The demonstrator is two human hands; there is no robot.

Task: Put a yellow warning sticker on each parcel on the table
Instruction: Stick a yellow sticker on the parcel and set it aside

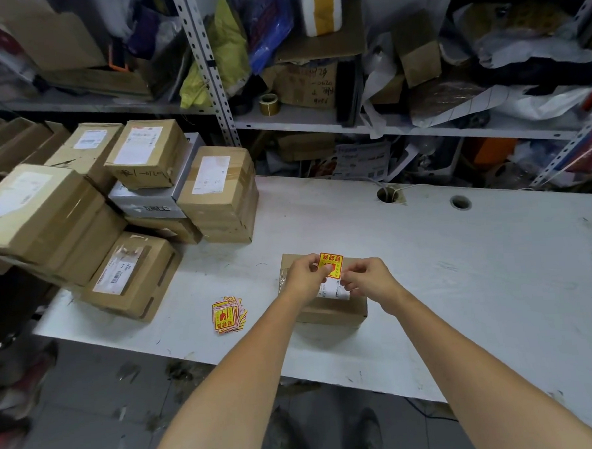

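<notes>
A small brown parcel [330, 310] with a white label lies on the white table [445, 285] in front of me. Above it I hold a yellow and red warning sticker [331, 264]. My left hand [306, 275] pinches the sticker's left side. My right hand [366, 277] pinches at its lower right edge. A loose pile of the same stickers [228, 314] lies on the table to the left of the parcel. My hands hide much of the parcel's top.
Several taped cardboard parcels [115, 213] with white labels are stacked on the table's left end. Metal shelving [211, 74] full of boxes and bags stands behind. Two cable holes [423, 198] pierce the table's far side. The floor lies below the near edge.
</notes>
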